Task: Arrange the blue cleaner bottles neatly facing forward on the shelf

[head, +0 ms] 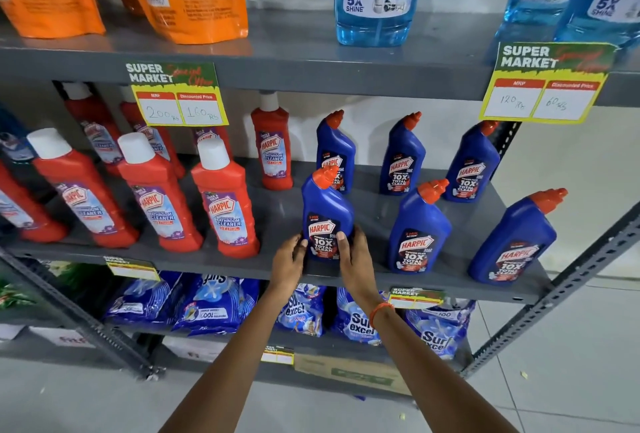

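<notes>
blue Harpic bottle (326, 214) — "10X TOTAL CLEAN" | left hand (288, 261) | right hand (354, 256) — gripping

Bright, even lighting; soft shadows; wide-angle bending and blur toward edges.

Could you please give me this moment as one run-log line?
step: facing bottles | hands: left hand and right hand both gripping front-left blue bottle | label: forward | other five blue bottles: upright on shelf
</notes>
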A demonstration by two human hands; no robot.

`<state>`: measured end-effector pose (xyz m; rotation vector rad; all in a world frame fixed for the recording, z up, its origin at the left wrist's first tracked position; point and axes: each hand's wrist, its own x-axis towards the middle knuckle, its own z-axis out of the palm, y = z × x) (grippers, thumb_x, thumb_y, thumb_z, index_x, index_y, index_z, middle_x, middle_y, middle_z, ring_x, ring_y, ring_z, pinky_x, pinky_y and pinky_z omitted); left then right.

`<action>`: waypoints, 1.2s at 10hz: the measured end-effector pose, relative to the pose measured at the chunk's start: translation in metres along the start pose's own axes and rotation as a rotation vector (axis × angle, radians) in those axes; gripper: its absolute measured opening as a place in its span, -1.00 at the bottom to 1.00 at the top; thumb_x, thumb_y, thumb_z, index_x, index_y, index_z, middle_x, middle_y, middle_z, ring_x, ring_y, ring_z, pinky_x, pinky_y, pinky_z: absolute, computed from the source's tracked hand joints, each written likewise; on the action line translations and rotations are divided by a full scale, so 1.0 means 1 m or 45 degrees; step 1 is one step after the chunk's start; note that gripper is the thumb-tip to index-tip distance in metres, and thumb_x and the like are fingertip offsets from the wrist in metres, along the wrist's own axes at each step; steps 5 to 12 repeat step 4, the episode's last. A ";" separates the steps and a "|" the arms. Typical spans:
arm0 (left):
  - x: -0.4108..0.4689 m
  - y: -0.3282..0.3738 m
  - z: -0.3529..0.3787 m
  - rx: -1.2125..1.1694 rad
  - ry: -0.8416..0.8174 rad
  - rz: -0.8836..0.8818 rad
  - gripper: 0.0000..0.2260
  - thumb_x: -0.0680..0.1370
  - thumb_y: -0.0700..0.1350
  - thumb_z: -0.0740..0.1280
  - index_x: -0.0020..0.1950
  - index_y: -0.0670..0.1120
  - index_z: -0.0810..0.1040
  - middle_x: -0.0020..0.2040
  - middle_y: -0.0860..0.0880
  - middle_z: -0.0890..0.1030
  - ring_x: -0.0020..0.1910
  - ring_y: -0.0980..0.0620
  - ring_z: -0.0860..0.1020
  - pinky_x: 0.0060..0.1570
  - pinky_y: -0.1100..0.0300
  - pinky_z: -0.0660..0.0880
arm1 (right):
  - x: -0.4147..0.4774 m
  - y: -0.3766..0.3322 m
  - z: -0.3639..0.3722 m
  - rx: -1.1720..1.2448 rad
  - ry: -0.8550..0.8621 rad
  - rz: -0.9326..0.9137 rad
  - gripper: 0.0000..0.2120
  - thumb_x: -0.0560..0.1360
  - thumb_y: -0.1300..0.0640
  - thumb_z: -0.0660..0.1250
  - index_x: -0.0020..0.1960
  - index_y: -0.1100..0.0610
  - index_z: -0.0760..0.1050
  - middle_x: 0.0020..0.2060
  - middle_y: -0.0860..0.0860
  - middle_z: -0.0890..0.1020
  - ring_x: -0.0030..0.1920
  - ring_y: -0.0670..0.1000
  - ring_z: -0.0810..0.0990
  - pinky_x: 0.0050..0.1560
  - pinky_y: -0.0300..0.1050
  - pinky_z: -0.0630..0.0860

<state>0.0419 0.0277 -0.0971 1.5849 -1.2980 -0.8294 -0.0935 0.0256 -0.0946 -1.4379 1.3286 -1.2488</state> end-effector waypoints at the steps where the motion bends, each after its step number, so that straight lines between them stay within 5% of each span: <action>1: -0.003 0.009 -0.003 0.064 -0.010 -0.003 -0.72 0.59 -0.14 0.19 0.23 -0.25 0.47 0.17 -0.25 0.58 0.15 -0.17 0.54 0.16 0.01 0.46 | 0.002 -0.008 -0.004 0.001 -0.030 0.061 -0.61 0.57 -0.09 0.13 0.32 0.06 0.30 0.23 0.10 0.51 0.19 0.01 0.53 0.20 0.04 0.54; 2: -0.009 0.016 -0.005 0.122 -0.024 -0.007 -0.74 0.59 -0.15 0.21 0.22 -0.25 0.48 0.15 -0.24 0.60 0.14 -0.17 0.55 0.08 0.12 0.43 | -0.004 -0.019 -0.007 -0.063 -0.068 0.092 -0.60 0.58 -0.04 0.13 0.35 0.11 0.26 0.26 0.16 0.49 0.23 0.08 0.51 0.23 0.11 0.51; 4: -0.038 0.056 -0.010 0.564 0.059 0.073 -0.74 0.52 -0.18 0.29 0.20 -0.18 0.48 0.12 -0.24 0.61 0.11 -0.26 0.55 0.01 -0.01 0.47 | -0.008 -0.054 -0.033 -0.599 -0.298 0.160 -0.38 0.59 0.07 0.14 0.48 0.31 -0.07 0.42 0.32 0.24 0.42 0.30 0.22 0.43 0.18 0.21; 12: -0.038 0.056 -0.010 0.564 0.059 0.073 -0.74 0.52 -0.18 0.29 0.20 -0.18 0.48 0.12 -0.24 0.61 0.11 -0.26 0.55 0.01 -0.01 0.47 | -0.008 -0.054 -0.033 -0.599 -0.298 0.160 -0.38 0.59 0.07 0.14 0.48 0.31 -0.07 0.42 0.32 0.24 0.42 0.30 0.22 0.43 0.18 0.21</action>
